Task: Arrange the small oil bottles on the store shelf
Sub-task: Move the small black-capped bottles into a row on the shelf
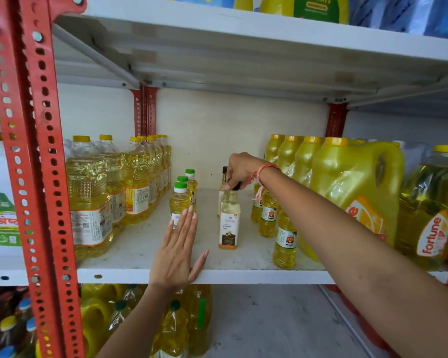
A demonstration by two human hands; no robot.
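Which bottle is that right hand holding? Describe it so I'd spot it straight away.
Look at the white middle shelf, in the open gap between the big yellow oil bottles. The right hand grips the top of the coconut oil bottle near the front. Unlike the yellow bottles around it, it holds pale oil and has a white and brown label.

Bottles in rows on the white metal shelf (243, 276) in the middle of the frame.

Three small green-capped oil bottles (180, 202) stand in a line, one behind another, at middle left. Big yellow-capped clear oil bottles (88, 192) stand left of them. Two tall black-capped coconut oil bottles (229, 220) stand in the middle. Small label-wrapped yellow oil bottles (285, 239) line up to the right, beside a large yellow plastic jug (352, 192).
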